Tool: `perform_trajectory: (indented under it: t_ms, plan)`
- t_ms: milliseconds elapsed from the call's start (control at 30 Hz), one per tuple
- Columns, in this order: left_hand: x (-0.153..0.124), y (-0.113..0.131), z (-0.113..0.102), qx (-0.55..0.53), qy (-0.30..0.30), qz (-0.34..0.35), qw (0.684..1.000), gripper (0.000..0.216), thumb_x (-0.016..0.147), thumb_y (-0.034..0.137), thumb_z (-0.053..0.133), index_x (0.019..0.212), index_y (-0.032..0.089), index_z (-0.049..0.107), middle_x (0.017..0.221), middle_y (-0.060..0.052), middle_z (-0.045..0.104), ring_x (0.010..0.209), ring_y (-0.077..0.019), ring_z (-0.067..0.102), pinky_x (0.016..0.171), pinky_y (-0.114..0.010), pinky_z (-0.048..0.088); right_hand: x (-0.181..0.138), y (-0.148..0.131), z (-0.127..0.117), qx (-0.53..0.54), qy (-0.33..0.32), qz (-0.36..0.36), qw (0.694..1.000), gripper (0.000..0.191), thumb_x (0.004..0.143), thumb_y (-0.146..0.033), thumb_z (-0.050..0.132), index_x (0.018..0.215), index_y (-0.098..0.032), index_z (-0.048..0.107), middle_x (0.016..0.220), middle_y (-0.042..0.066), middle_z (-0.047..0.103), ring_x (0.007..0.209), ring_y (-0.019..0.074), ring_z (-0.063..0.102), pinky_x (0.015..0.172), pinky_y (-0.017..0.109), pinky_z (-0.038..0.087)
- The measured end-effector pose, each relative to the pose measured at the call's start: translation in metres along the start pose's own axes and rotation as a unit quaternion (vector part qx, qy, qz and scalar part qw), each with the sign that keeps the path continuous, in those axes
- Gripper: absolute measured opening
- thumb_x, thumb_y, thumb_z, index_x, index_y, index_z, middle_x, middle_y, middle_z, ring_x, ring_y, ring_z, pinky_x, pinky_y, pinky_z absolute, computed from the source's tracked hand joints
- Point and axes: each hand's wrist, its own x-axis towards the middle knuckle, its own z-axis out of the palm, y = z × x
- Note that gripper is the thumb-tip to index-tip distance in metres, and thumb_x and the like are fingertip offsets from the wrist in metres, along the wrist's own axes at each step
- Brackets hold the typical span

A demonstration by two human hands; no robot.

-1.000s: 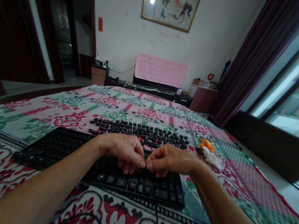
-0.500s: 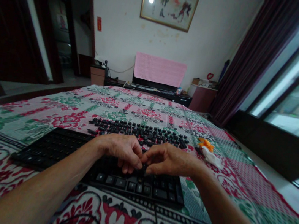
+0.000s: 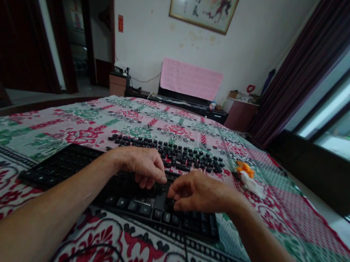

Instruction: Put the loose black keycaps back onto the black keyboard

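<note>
One long, black plastic keyboard (image 3: 124,190) is lying across the lower centre on a red, green and white floral cloth (image 3: 130,116); probably light, stiff, best held by its edges. Small black plastic keycaps (image 3: 179,156) are lying loose at centre; likely slippery. Left hand (image 3: 143,165): arching over the keyboard, thumb and forefinger pressing together. Right hand (image 3: 196,192): curling beside it; cannot tell whether fingers are pinching anything.

Left hand (image 3: 142,163), right hand (image 3: 201,192) over black keyboard (image 3: 158,202); loose keycaps (image 3: 179,155) beyond.
</note>
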Motion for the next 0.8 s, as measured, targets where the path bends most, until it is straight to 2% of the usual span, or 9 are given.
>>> perform_trajectory:
  t_ms: [200,467,800]
  plan:
    - [0.002,0.000,0.002,0.030,-0.038,-0.016,0.999,0.022,0.063,0.034,0.055,0.074,0.015,0.059,0.055,0.002,0.056,0.048,-0.0085,0.052,0.042,-0.017,0.039,0.003,-0.003,0.004,-0.036,-0.011,-0.027,0.999,0.024,0.064,-0.019,0.053,0.088,-0.017,0.060,0.075,-0.001,0.061,0.062,0.0088,0.052,0.052,0.017,0.038]
    - [0.004,-0.004,0.001,0.030,-0.023,-0.004,0.999,0.021,0.062,0.032,0.055,0.074,0.015,0.058,0.055,0.002,0.055,0.050,-0.0094,0.053,0.042,-0.017,0.039,0.006,-0.008,0.011,-0.111,0.035,-0.039,0.992,0.024,0.062,-0.016,0.055,0.085,-0.019,0.062,0.077,-0.001,0.061,0.064,0.0094,0.052,0.055,0.019,0.038]
    - [0.006,-0.005,0.000,0.023,-0.025,0.007,0.999,0.024,0.062,0.034,0.055,0.078,0.016,0.058,0.057,0.002,0.055,0.050,-0.0088,0.053,0.043,-0.017,0.039,0.006,-0.007,0.010,-0.089,0.014,-0.017,0.996,0.023,0.063,-0.022,0.058,0.086,-0.018,0.061,0.073,-0.001,0.060,0.061,0.0084,0.051,0.051,0.017,0.036]
